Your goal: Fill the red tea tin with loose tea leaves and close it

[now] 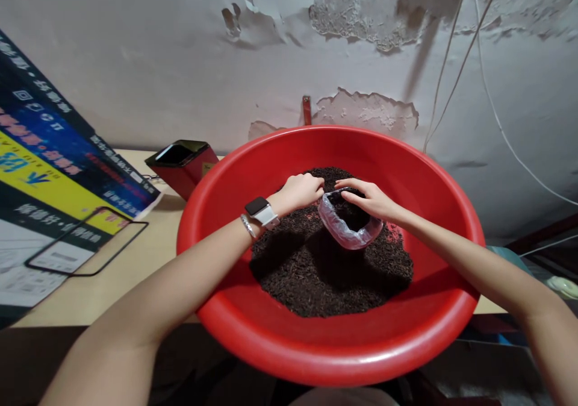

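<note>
A wide red plastic basin (334,358) holds a heap of dark, dry loose leaves (293,273) that look like tea. Above the heap, a clear plastic bag (350,236) stands open at the top with dark leaves inside. My right hand (372,202) grips the bag at its far right rim, the thumb over its mouth. Just left of the bag's rim is my left hand (301,190), its fingers curled closed; whatever they hold is hidden. A smartwatch (261,211) with a white strap and a bracelet are on my left wrist.
The basin rests on a pale wooden table (121,246). Left of it stand a dark-red open-topped box (183,168), a large printed carton (49,171) and a thin black frame (108,267). Behind is a peeling wall (180,62) with hanging cables (490,102) on the right.
</note>
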Tool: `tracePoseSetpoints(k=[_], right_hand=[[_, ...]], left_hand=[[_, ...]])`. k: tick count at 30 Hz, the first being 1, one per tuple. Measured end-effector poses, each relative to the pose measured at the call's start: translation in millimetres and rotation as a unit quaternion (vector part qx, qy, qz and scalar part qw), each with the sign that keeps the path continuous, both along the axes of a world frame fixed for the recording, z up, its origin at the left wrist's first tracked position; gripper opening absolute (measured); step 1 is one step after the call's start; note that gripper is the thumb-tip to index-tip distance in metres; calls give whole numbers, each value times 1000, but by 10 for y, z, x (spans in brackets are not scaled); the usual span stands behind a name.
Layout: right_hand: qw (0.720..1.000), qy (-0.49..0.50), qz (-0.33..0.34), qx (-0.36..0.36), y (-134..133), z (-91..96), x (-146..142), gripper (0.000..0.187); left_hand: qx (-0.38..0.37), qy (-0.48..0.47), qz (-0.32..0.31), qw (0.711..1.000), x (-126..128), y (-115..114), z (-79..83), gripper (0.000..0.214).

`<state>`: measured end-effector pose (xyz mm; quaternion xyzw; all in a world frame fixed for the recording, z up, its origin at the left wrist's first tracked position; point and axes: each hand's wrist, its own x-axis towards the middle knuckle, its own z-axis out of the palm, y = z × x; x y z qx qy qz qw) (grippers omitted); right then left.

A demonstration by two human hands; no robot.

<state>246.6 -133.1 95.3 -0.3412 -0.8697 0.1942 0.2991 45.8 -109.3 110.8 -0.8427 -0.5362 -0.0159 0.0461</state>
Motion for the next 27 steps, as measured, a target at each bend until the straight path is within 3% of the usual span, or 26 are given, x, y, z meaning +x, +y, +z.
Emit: tracePoseSetpoints(k=[5,8,12,17,20,23,27], right_hand=[[988,-149,36,33,37,-34,34,48],[988,-152,14,34,39,-2,67,53],[976,-215,34,24,7,-30,55,56],[974,-221,40,17,-36,-71,7,58],[988,-154,13,-10,-23,42,49,57],[996,2,-90,13,24,228,166,55],[977,125,-175,7,84,333,275,50]], left_hand=[[3,-9,16,1000,-9,-25,69,35],[5,-27,22,999,-23,-21,88,35],[11,-43,32,999,-35,-19,94,36],[12,-80,18,997,-26,-55,140,37],[16,-117,-16,993,-36,-74,181,34],[-29,-164,-106,980,-66,-79,196,32],[-90,-171,-210,958,-81,-38,93,60]])
